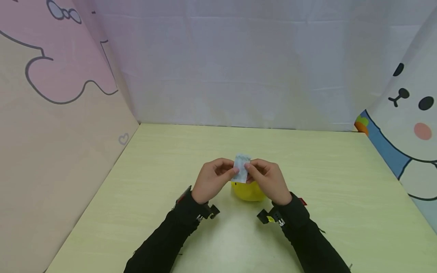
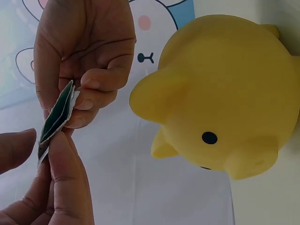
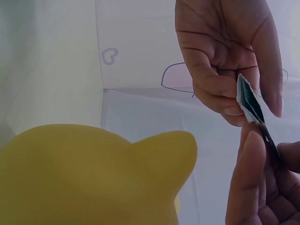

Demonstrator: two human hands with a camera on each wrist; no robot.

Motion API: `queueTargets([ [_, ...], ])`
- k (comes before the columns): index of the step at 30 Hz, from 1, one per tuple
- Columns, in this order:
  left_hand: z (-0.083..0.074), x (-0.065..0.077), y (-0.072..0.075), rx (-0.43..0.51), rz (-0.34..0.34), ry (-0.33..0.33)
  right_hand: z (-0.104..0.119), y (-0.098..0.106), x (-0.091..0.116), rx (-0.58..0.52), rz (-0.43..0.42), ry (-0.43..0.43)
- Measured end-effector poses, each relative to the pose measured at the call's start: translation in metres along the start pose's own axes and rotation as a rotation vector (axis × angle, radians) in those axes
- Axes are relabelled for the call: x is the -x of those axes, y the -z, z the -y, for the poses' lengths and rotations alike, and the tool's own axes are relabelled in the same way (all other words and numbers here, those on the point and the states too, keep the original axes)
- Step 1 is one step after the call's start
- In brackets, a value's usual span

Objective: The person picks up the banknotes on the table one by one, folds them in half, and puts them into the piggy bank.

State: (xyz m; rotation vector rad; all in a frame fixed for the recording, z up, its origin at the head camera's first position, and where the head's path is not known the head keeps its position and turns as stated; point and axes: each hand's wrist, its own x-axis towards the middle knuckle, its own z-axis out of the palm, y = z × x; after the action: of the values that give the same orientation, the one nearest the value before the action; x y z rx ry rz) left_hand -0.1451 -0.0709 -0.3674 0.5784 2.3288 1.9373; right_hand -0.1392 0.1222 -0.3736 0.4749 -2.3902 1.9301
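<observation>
Both hands meet over the middle of the table, holding a small folded banknote [image 1: 241, 168] with a pale blue-green pattern. My left hand [image 1: 212, 181] pinches its left edge between thumb and fingers, and my right hand [image 1: 271, 180] pinches the right edge. Seen edge-on in the left wrist view, the banknote [image 2: 57, 115] shows its folded layers slightly parted, green inside. Just below and behind the hands stands a yellow pig [image 1: 248, 192], shaped like a piggy bank. Its ears, eye and snout show in the left wrist view; no slot is visible.
The pale wooden table [image 1: 170, 151] spreads around the hands. A white curtain [image 1: 218, 68] closes off the back. Cartoon-printed panels stand at the left [image 1: 61, 151] and right [image 1: 409, 125]. Small black cameras are strapped to both wrists over dark sleeves.
</observation>
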Motion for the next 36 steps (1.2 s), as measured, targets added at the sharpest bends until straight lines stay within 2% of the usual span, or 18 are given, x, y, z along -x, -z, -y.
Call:
queueTargets([
  [11,0.0045,-0.0021,-0.0025,0.014,0.013,0.019,-0.0021,-0.0006,-0.0004,0.041,0.003,0.022],
  [25,0.0063,-0.0015,-0.0005,0.026,-0.033,-0.024,-0.0035,-0.0027,0.0002,-0.009,-0.005,0.0],
  [36,0.0012,-0.0008,0.0025,0.066,-0.026,-0.029,-0.0035,-0.0014,-0.0003,-0.004,-0.034,-0.012],
])
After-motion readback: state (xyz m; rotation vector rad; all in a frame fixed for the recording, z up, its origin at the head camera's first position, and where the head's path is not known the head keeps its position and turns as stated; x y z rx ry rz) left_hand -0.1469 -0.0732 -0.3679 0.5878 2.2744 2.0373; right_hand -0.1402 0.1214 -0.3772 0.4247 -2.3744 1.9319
